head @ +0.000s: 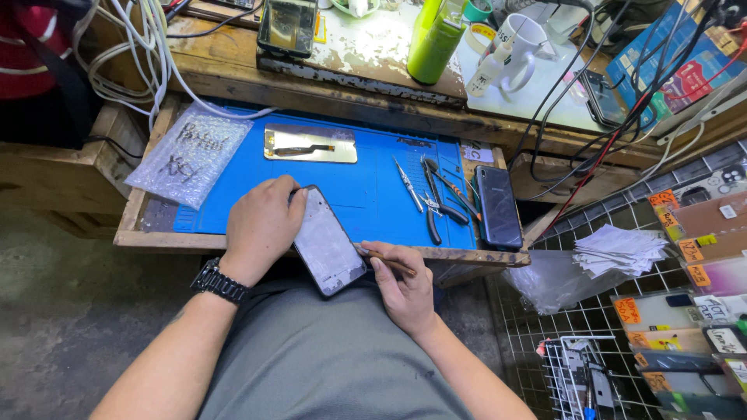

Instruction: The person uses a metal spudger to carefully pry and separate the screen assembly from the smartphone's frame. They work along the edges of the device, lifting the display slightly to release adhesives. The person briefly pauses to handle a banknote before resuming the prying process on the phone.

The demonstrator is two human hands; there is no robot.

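The blue mat (366, 190) is the landmark. At its near edge lies the phone frame (327, 241), long axis slanting toward the person. Left hand (261, 225) is closed over its top-left edge; right hand (405, 288) pinches a thin tool (387, 260) at its lower right.

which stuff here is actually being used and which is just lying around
In use:
left hand gripping the phone frame
right hand holding a thin tool

Lying about:
pliers
tweezers
dark phone
gold panel
bubble-wrap bag
green bottle
white mug
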